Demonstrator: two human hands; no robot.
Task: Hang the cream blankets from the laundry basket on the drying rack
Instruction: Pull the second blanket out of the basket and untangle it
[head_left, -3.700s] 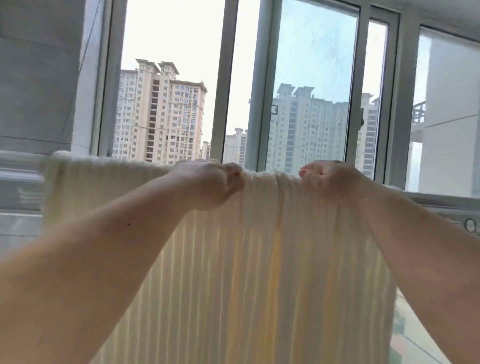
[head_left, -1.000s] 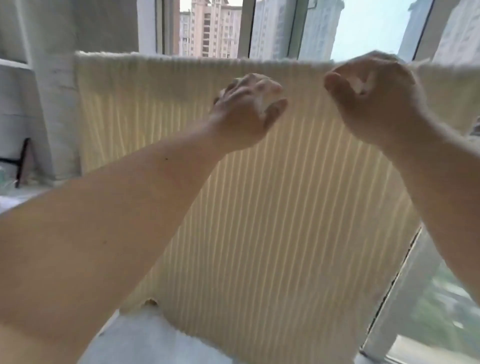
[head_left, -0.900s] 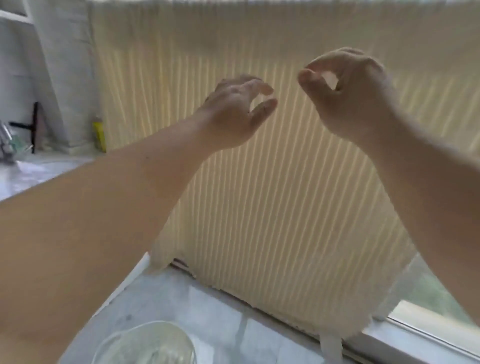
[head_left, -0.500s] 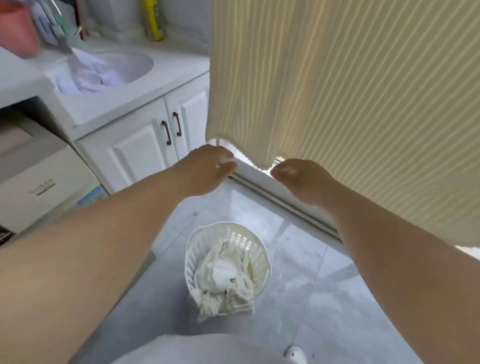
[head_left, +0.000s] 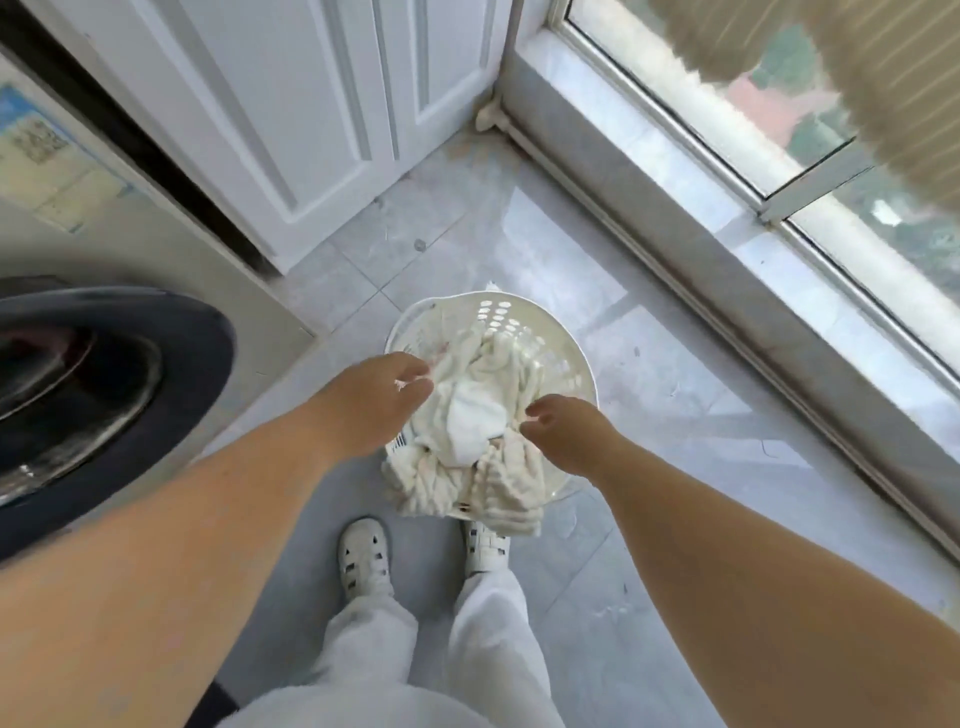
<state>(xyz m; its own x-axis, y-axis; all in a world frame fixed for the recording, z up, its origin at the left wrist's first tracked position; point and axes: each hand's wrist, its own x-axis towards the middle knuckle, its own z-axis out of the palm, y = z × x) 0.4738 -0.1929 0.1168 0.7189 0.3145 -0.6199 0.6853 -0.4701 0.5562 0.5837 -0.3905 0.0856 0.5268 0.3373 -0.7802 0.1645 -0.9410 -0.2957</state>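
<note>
- Grey tiled floor (head_left: 675, 415) of a narrow laundry corner: white panelled cabinet doors (head_left: 311, 104) at the far edge, a dark-rimmed front-loading washing machine (head_left: 93, 389) along the left edge, a low window with a pale sill (head_left: 727, 208) along the right edge.
- Round white perforated plastic laundry basket (head_left: 566, 358) stands on the floor near the middle, just ahead of the person's white woven shoes (head_left: 363, 556).
- Crumpled cream ribbed blankets (head_left: 488, 405) fill the basket; one fold spills over the near rim toward the shoes. A whiter patch of cloth sits at the centre of the heap.
- One hung cream ribbed blanket (head_left: 893, 88) shows at the upper right corner, in front of the window; the rack itself is out of view.
- Left hand (head_left: 384, 400) is over the basket's left rim, fingers loosely curled, tips at the cloth's edge; a firm pinch cannot be told.
- Right hand (head_left: 566, 431) is over the near right rim, fingers bent downward, at the heap; whether it has closed on cloth cannot be told.
- Judgement: the cloth is soft, limp and likely tangled; if damp, heavier than it looks.
- Judgement: best hold is one hem or two corners, lifted clear so the other pieces drop away.
</note>
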